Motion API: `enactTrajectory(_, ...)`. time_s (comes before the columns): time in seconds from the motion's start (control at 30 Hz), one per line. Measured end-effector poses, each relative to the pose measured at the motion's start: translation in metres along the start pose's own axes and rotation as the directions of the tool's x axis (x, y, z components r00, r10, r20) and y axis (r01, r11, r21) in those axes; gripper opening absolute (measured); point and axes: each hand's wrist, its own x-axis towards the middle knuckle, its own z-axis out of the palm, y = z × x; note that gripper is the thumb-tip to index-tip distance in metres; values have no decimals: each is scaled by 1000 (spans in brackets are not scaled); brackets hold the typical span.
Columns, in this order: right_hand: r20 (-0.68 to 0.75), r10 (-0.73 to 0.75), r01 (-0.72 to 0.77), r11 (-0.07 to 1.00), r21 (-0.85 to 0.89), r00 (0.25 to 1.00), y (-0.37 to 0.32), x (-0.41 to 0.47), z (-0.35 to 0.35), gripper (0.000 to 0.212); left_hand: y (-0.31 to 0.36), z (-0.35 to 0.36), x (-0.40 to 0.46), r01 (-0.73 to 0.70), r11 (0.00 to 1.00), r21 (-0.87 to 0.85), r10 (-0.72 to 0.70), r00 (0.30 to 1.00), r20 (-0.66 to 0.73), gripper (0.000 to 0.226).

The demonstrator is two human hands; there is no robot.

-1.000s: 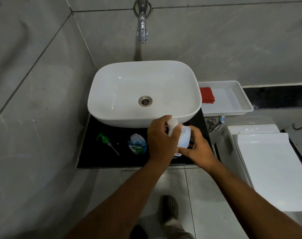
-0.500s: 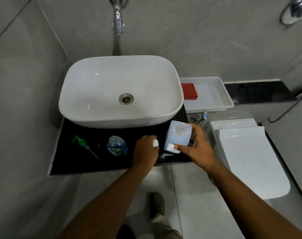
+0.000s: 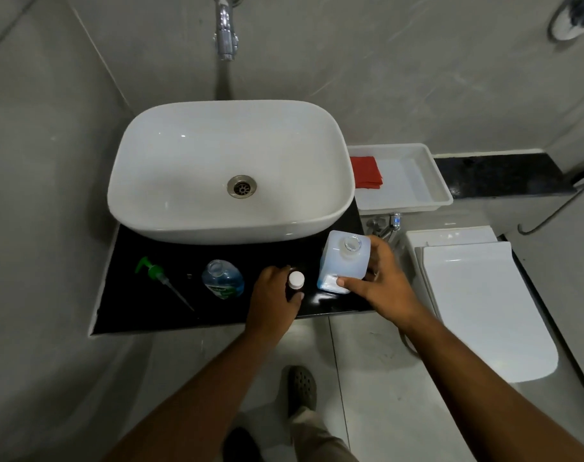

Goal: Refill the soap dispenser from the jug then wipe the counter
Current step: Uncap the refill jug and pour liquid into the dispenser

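Jug [image 3: 345, 261] stands upright at the right front of the black counter [image 3: 143, 308], mouth uncapped and facing up, translucent white body with pale blue liquid visible low down. Right hand [image 3: 380, 285] grips it from the right side: thumb across the near lower face, fingers wrapped round the far side. Left hand [image 3: 273, 295] sits just left of the jug, fingers curled around the small white cap [image 3: 296, 280], which is down at counter level; cannot tell whether the cap already rests on the surface or is only held against it. Soap dispenser bottle [image 3: 222, 278] stands upright to the left of both hands, neck open, blue liquid inside, green label toward the camera. Its green pump head [image 3: 155, 271] lies flat on the counter further left, dip tube pointing toward the front edge. Key relation: the dispenser's open neck lies to the left of the jug, with the left hand and cap between them, so the jug would have to travel left and tip spout-first toward that neck. Right hand is the one on the jug; left hand is the nearer to the dispenser and, judged from position, best placed to steady it once the cap is let go. The neck looks narrow, so spill risk seems real. Red cloth [image 3: 365, 171] lies in the white tray [image 3: 440, 191] right of the basin [image 3: 230, 168], untouched.
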Motion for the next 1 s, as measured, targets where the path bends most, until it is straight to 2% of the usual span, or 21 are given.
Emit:
enactTrajectory(0.1,-14,-33,33,999,17,999,-8,-1,6,74,-11,-20,-25,40,996,-86,-43,998,-36,51)
enactTrajectory(0.23,13,-97,96,995,27,995,-27,0,23,79,-40,-58,-58,120,976,-184,-156,968,-198,23)
enactTrajectory(0.3,34,-137,137,991,-10,990,-38,0,36,80,-51,-79,-64,144,959,-242,-216,928,-303,26)
enactTrajectory(0.37,62,-169,172,984,-45,984,-48,1,47,79,-58,-98,-57,138,947,-291,-240,905,-352,42)
enactTrajectory(0.47,136,-208,227,963,-147,969,-64,4,60,77,-59,-121,-33,95,960,-264,-154,965,-211,80)
enactTrajectory(0.53,183,-228,265,940,-214,956,-73,7,66,76,-57,-131,-17,75,972,-221,-95,992,-82,91)
enactTrajectory(0.6,227,-258,313,915,-255,939,-81,10,72,75,-54,-136,-5,48,975,-218,-48,999,10,86)
enactTrajectory(0.7,297,-309,400,857,-325,903,-89,16,79,72,-51,-140,5,7,978,-210,8,997,71,67)
enactTrajectory(0.83,351,-286,428,783,-451,892,-85,25,80,78,-50,-135,7,35,958,-284,-27,999,31,53)
enactTrajectory(1.0,406,-246,456,677,-578,880,-80,29,82,84,-51,-129,6,60,939,-339,-60,998,11,54)
